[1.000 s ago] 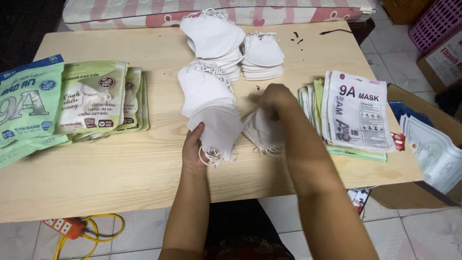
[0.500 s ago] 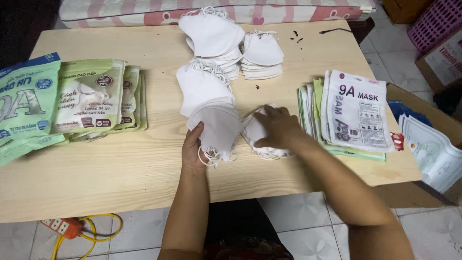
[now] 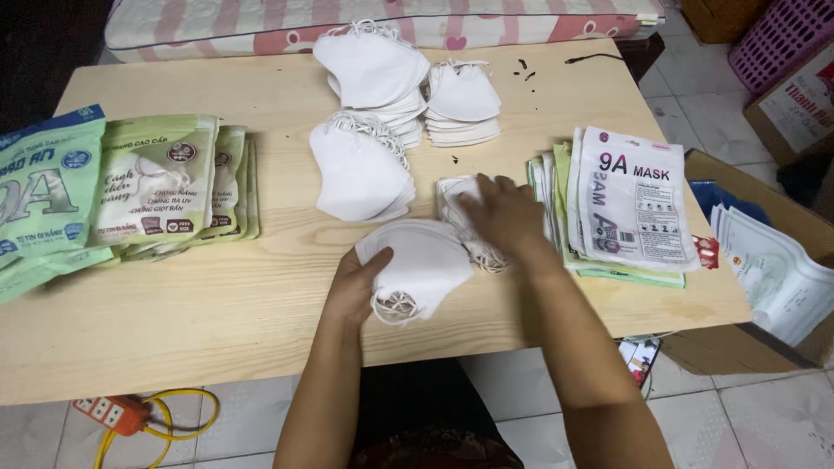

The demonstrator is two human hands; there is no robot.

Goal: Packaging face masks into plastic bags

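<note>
My left hand (image 3: pixel 354 282) grips a small stack of white face masks (image 3: pixel 421 260) at its left edge, near the table's front. My right hand (image 3: pixel 502 213) lies flat on another white mask (image 3: pixel 452 193) just to the right, pressing it onto the wooden table (image 3: pixel 217 304). Behind these lies a pile of white masks (image 3: pixel 358 169), and two more piles (image 3: pixel 373 74) (image 3: pixel 462 102) sit further back. White printed mask pouches (image 3: pixel 630 200) are stacked right of my right hand.
Green and blue mask packets (image 3: pixel 156 187) (image 3: pixel 39 200) lie fanned at the table's left. A cardboard box with papers (image 3: pixel 773 269) stands at the right. An orange power strip with yellow cable (image 3: pixel 122 415) lies on the tiled floor. A striped mattress (image 3: pixel 261 26) borders the far edge.
My right hand has come down from lifting a mask and now rests flat on it, slightly farther back. The left hand's stack stays in place.
</note>
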